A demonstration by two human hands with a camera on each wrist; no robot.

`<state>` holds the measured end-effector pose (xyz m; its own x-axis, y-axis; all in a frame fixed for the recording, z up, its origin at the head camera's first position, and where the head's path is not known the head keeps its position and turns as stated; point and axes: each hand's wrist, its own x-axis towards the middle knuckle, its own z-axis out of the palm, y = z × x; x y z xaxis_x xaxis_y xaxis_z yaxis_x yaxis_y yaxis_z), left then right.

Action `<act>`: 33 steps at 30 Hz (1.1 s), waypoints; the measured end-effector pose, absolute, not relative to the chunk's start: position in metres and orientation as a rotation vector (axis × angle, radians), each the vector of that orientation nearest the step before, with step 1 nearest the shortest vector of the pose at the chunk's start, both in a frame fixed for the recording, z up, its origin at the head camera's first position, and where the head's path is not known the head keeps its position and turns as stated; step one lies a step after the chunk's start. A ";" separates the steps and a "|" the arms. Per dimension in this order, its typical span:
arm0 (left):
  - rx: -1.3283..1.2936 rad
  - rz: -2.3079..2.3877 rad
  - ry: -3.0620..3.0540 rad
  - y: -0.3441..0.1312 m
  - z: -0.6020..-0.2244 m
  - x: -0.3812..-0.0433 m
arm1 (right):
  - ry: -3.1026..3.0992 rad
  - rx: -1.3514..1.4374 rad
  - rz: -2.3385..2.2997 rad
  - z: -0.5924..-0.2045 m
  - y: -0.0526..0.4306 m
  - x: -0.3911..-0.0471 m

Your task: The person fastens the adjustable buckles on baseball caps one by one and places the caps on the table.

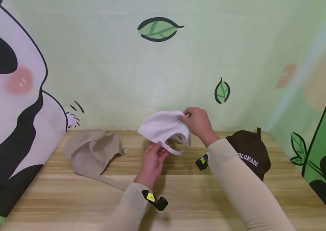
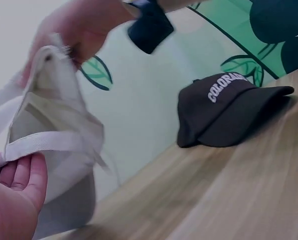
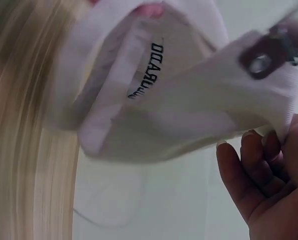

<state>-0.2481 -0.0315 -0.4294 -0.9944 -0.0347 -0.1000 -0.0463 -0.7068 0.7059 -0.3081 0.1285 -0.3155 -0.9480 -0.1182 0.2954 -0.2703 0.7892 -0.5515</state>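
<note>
A white baseball cap [image 1: 163,125] is held up over the table at the centre of the head view, its back opening turned toward me. My left hand [image 1: 152,160] pinches its lower edge where the back strap [image 1: 174,151] begins. On the upper right, my right hand [image 1: 198,122] grips the cap's fabric between thumb and fingers. The right wrist view shows the cap's inside, with dark lettering [image 3: 148,72] and a metal buckle [image 3: 260,64] near the strap end. In the left wrist view the strap [image 2: 44,141] crosses in front of the left fingers.
To the left lies a beige cap [image 1: 89,154], crumpled, its strap trailing toward the left forearm. A dark brown cap [image 2: 223,110] with "COLORADO" lettering sits at the right, partly behind the right sleeve [image 1: 238,179]. Behind the wooden table [image 1: 64,195] stands a printed green backdrop [image 1: 108,64].
</note>
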 end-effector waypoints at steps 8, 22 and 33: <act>-0.112 2.865 1.210 -0.046 -0.407 -0.245 | -2.805 0.333 0.910 -0.321 0.133 -0.305; -0.115 2.786 1.188 -0.054 -0.383 -0.249 | -2.867 0.404 1.039 -0.341 0.144 -0.285; -0.108 2.805 1.075 -0.051 -0.369 -0.249 | -2.606 0.454 1.108 -0.369 0.152 -0.260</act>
<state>-0.2493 -0.0511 -0.3694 -0.9882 0.1008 -0.1153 -0.1520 -0.7359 0.6598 -0.2598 0.1520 -0.3692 -0.9136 -0.1779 0.3658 -0.3868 0.6578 -0.6463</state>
